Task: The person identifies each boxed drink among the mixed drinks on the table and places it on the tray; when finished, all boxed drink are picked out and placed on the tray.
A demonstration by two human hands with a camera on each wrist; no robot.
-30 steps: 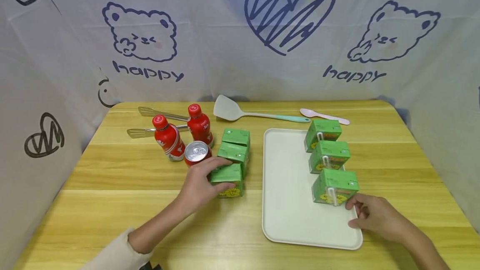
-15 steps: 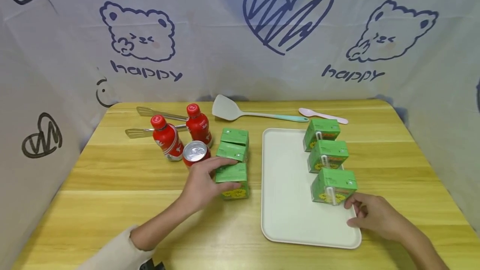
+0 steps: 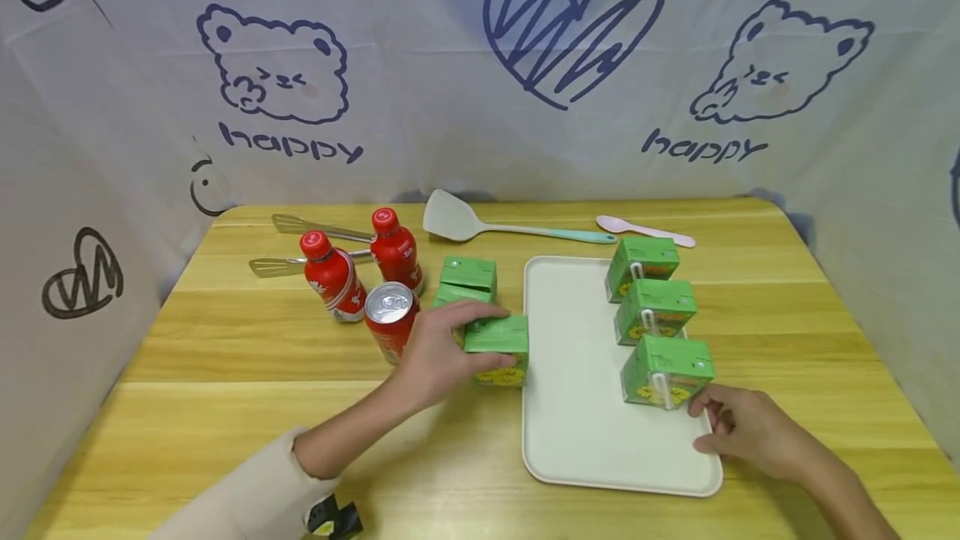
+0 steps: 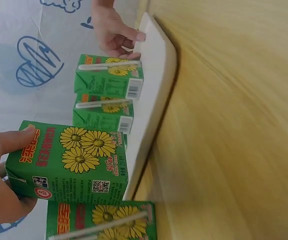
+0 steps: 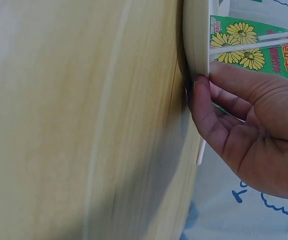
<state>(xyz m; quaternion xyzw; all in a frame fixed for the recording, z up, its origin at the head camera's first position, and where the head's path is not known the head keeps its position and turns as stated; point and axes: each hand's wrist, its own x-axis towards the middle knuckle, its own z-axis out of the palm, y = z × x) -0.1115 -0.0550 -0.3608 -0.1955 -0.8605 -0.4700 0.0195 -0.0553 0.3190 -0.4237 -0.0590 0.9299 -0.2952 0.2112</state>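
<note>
My left hand grips a green drink carton with yellow flowers between thumb and fingers. In the left wrist view this carton hangs above the table, close to the tray's left rim. Two more green cartons stand just behind it, partly hidden by the hand. Three cartons stand in a column on the right side of the cream tray. At the tray's right edge, near the front carton, my right hand pinches the rim; the right wrist view shows the fingertips on it.
Left of the hand stand a red can and two red bottles. Two metal utensils lie behind them. A spatula and a pink spoon lie along the back, before a cloth wall.
My left hand has carried the front carton to the right and slightly up, away from the can to the tray's left rim. The right hand keeps its place at the tray edge.
</note>
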